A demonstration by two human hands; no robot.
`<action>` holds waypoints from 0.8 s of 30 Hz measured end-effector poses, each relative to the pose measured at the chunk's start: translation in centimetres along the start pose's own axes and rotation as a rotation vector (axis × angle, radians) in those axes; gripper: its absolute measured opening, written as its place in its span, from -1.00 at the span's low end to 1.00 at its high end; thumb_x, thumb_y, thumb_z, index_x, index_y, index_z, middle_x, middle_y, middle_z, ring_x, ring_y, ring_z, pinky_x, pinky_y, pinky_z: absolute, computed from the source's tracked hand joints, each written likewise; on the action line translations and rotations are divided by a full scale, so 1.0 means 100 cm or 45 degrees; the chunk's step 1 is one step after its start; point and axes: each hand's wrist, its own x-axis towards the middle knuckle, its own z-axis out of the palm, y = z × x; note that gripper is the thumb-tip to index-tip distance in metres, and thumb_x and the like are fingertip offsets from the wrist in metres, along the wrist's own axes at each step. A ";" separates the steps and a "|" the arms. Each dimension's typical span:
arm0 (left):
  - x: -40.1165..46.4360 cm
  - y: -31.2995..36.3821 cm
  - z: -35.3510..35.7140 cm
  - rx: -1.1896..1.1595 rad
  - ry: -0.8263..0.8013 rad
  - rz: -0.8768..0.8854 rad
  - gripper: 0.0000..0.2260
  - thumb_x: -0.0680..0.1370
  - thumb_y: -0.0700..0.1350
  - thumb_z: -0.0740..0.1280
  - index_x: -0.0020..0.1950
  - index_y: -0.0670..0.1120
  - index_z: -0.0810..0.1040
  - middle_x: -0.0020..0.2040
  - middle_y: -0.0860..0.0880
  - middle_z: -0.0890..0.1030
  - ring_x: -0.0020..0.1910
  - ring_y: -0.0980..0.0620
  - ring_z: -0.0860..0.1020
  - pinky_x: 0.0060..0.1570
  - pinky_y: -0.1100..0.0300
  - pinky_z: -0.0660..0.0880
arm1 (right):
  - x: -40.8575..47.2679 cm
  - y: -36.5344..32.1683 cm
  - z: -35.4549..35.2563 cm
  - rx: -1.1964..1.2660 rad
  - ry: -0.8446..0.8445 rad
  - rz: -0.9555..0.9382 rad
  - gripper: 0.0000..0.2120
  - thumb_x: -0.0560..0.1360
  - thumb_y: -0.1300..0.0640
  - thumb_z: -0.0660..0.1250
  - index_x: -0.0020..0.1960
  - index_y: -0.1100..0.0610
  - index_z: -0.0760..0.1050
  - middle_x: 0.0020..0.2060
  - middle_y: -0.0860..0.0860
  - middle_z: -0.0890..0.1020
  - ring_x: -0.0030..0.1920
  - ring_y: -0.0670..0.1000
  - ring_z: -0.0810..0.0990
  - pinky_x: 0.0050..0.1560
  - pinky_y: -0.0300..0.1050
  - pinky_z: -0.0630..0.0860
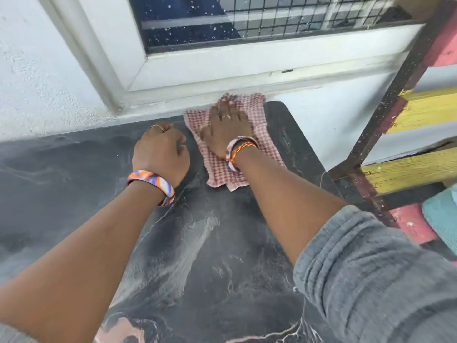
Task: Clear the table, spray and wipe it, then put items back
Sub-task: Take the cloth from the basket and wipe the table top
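Two hands on the dark surface (222, 243) | our right hand (228, 127) flat, grip open, pressing the checked cloth (262, 147) at upper centre by the sill | our left hand (160, 152) curled, fingertips hidden, holding nothing | surface edge at right, beside painted wooden frame (385, 100).

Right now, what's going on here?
A person is wiping a dark table. The right hand lies flat, fingers straight, on a red-checked cloth at the table's far right corner, under the window. The left hand rests on the bare tabletop beside the cloth, fingers curled, holding nothing visible. Pale smears streak the surface. No spray bottle or other items show on the table in this view.
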 end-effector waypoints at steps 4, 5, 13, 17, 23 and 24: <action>-0.013 -0.028 -0.015 0.074 0.024 -0.037 -0.75 0.50 -0.19 0.22 0.12 -0.18 0.57 0.23 -0.23 0.50 0.15 -0.30 0.46 0.10 -0.06 0.43 | -0.003 -0.067 0.010 0.046 -0.031 -0.184 -0.41 0.60 -0.06 -0.05 0.53 0.19 -0.07 0.54 0.15 -0.06 0.53 0.14 -0.08 0.49 0.06 -0.11; -0.018 -0.039 -0.021 0.101 0.031 -0.056 -0.75 0.50 -0.19 0.21 0.12 -0.17 0.56 0.22 -0.23 0.51 0.14 -0.30 0.47 0.09 -0.06 0.43 | -0.004 -0.077 0.011 0.046 -0.035 -0.209 -0.41 0.60 -0.06 -0.05 0.53 0.19 -0.07 0.54 0.15 -0.06 0.53 0.14 -0.08 0.49 0.06 -0.11; -0.054 -0.104 -0.052 0.226 0.058 -0.251 -0.72 0.47 -0.22 0.23 0.14 -0.22 0.54 0.21 -0.28 0.52 0.12 -0.34 0.47 0.07 -0.08 0.44 | -0.042 -0.131 0.016 0.008 -0.070 -0.582 -0.47 0.60 -0.03 -0.01 0.53 0.08 0.02 0.54 0.05 0.03 0.52 0.06 0.02 0.48 0.00 -0.06; -0.065 -0.097 -0.052 0.243 0.004 -0.176 -0.72 0.46 -0.22 0.22 0.12 -0.26 0.53 0.19 -0.29 0.52 0.11 -0.34 0.47 0.04 -0.08 0.44 | -0.060 -0.126 0.020 0.026 -0.068 -0.511 -0.47 0.59 -0.12 -0.04 0.52 -0.08 -0.02 0.54 -0.08 0.00 0.53 0.00 -0.02 0.45 0.17 -0.21; -0.089 -0.068 -0.038 0.104 -0.110 0.087 -0.70 0.47 -0.20 0.25 0.19 -0.17 0.52 0.26 -0.18 0.50 0.20 -0.26 0.44 0.16 -0.02 0.38 | -0.097 -0.051 0.019 0.069 -0.029 0.162 -0.45 0.53 -0.23 -0.09 0.50 -0.21 -0.08 0.54 -0.13 -0.07 0.54 0.06 -0.14 0.31 0.46 -0.28; -0.094 -0.064 -0.037 0.086 -0.130 0.125 -0.70 0.48 -0.19 0.25 0.20 -0.16 0.51 0.27 -0.17 0.49 0.22 -0.25 0.43 0.18 -0.01 0.37 | -0.109 -0.036 0.017 0.089 -0.025 0.264 -0.45 0.53 -0.22 -0.09 0.50 -0.21 -0.08 0.54 -0.12 -0.07 0.54 0.07 -0.14 0.33 0.45 -0.25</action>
